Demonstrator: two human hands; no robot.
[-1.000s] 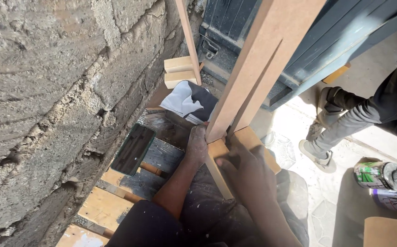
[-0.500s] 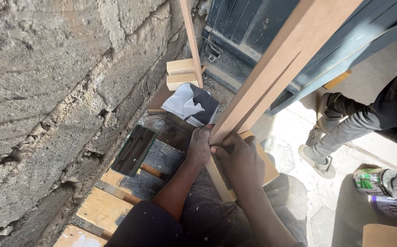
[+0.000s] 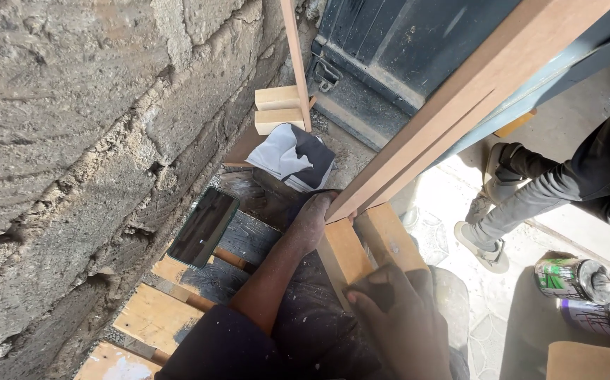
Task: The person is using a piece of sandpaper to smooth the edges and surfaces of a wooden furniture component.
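While left hand grip clasps its lower end, wooden frame slants up-right; right hand grip unclear.

Head camera looks steeply down, close over the wooden frame.

Dark-screened phone flat on planks by the wall; two labelled cans, green and purple, lower right.
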